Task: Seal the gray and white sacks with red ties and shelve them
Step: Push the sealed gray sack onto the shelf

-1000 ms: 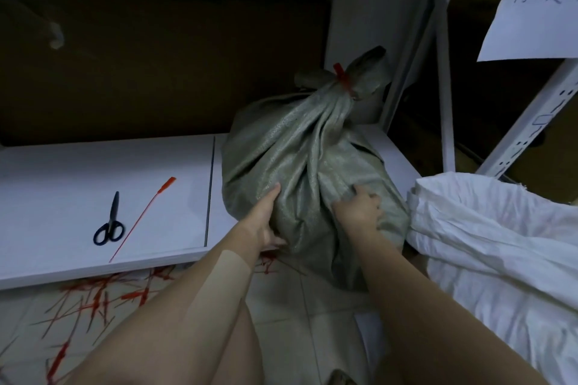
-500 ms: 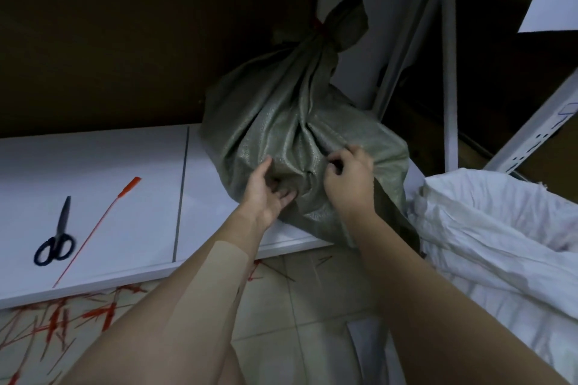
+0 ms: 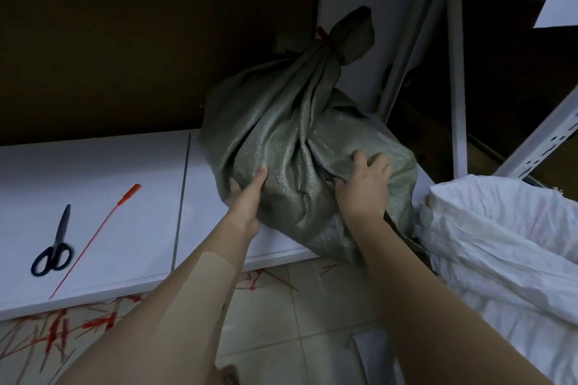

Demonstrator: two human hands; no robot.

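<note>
A gray woven sack (image 3: 294, 141) rests on the low white shelf (image 3: 93, 184), its neck closed by a red tie (image 3: 323, 36). Its lower right corner hangs over the shelf's front edge. My left hand (image 3: 247, 194) presses flat against the sack's lower left side. My right hand (image 3: 364, 181) grips a fold of the fabric on its right side. A white sack (image 3: 506, 244) lies open and crumpled on the floor at the right, touching the gray one. One loose red tie (image 3: 97, 234) lies on the shelf to the left.
Black-handled scissors (image 3: 54, 247) lie on the shelf beside the loose tie. Several red ties (image 3: 62, 328) are scattered on the tiled floor under the shelf edge. White shelf uprights (image 3: 455, 72) stand behind the sack, with a brown board (image 3: 140, 50) at the back.
The gray sack has gone from the floor edge up onto the shelf and farther back. Both hands shifted on it, the left one now flat against its side.
</note>
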